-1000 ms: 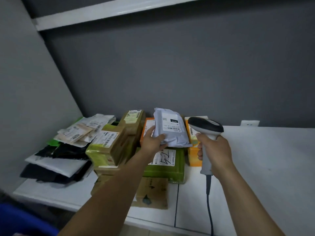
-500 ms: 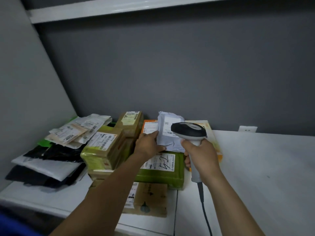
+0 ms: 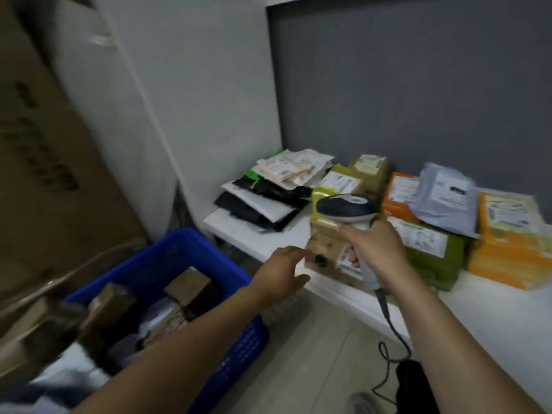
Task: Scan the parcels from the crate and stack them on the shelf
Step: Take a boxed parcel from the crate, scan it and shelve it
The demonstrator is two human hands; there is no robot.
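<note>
The grey poly-bag parcel [image 3: 445, 198] lies on the stack of parcels on the white shelf [image 3: 490, 309], resting across an orange parcel [image 3: 398, 195] and a green one [image 3: 433, 252]. My left hand [image 3: 280, 271] hovers empty in front of the shelf edge, fingers loosely spread. My right hand [image 3: 373, 252] grips the handle of the white barcode scanner [image 3: 346, 208], whose dark head points left. At lower left the blue crate [image 3: 239, 339] holds several brown boxes and bags.
Flat black and white mailers [image 3: 263, 201] lie at the shelf's left end, brown and yellow-green boxes [image 3: 337, 186] beside them. A yellow-orange parcel [image 3: 507, 237] sits at right. Large cardboard cartons [image 3: 44, 174] stand left. The scanner cable [image 3: 391, 333] hangs over the tiled floor.
My left hand has let go of the grey parcel, which now lies on the stack, and has drawn back. The view has swung left and down, bringing the blue crate into sight.
</note>
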